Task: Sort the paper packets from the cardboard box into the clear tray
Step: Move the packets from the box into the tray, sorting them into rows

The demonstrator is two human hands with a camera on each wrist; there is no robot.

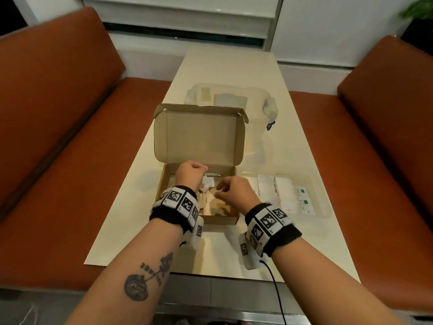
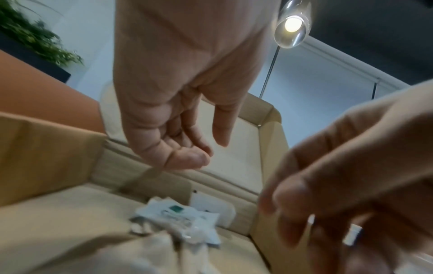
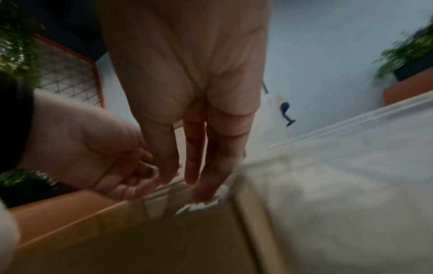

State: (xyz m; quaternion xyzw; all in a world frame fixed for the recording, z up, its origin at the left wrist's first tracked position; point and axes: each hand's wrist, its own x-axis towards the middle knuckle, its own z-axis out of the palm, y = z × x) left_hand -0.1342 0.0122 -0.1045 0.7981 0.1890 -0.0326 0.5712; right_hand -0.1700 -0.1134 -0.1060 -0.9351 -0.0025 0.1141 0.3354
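The open cardboard box (image 1: 220, 220) sits mid-table with its lid standing up. Several white paper packets (image 1: 207, 185) lie loose on its floor, one with a green mark (image 2: 178, 218). My left hand (image 1: 191, 171) hovers inside the box's far part, its fingers (image 2: 187, 157) loosely curled with nothing seen in them. My right hand (image 1: 225, 191) reaches down over the box's right half. Its straight fingers (image 3: 194, 176) point down and a fingertip touches a white packet (image 3: 201, 205). The clear tray (image 1: 325, 207), right of the box, holds rows of white packets (image 1: 283, 195).
A clear lidded plastic container (image 1: 234, 95) stands behind the box lid. Orange bench seats (image 1: 70, 137) flank the narrow cream table (image 1: 222, 249). A black cable (image 1: 274, 282) hangs from my right wristband over the table's near edge.
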